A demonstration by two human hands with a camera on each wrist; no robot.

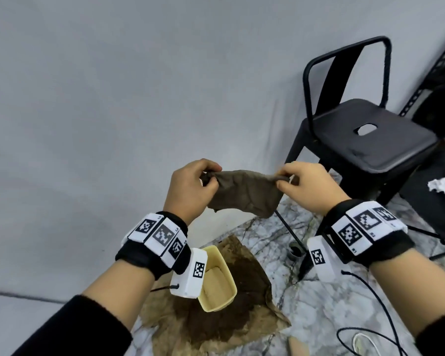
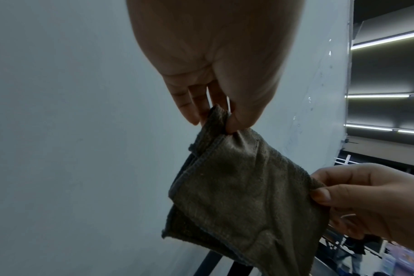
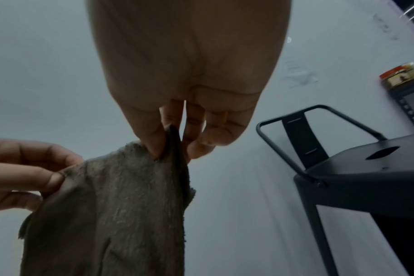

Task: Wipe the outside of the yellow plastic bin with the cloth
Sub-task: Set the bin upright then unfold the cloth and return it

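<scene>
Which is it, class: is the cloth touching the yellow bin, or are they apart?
Apart. The head view shows both hands holding the cloth up in the air by its top corners, while the yellow bin stands on the brown paper below, with clear space between them.

A black metal chair (image 1: 365, 134) stands by the grey wall (image 1: 113, 98), its seat pierced by a hole; beneath it runs marbled flooring (image 1: 326, 312); a stained brown paper sheet (image 1: 216, 322) lies spread there; black cables (image 1: 370, 327) trail nearby; a crumpled white tissue (image 1: 443, 186) lies off right, beside dark slotted shelving (image 1: 432, 65).
</scene>
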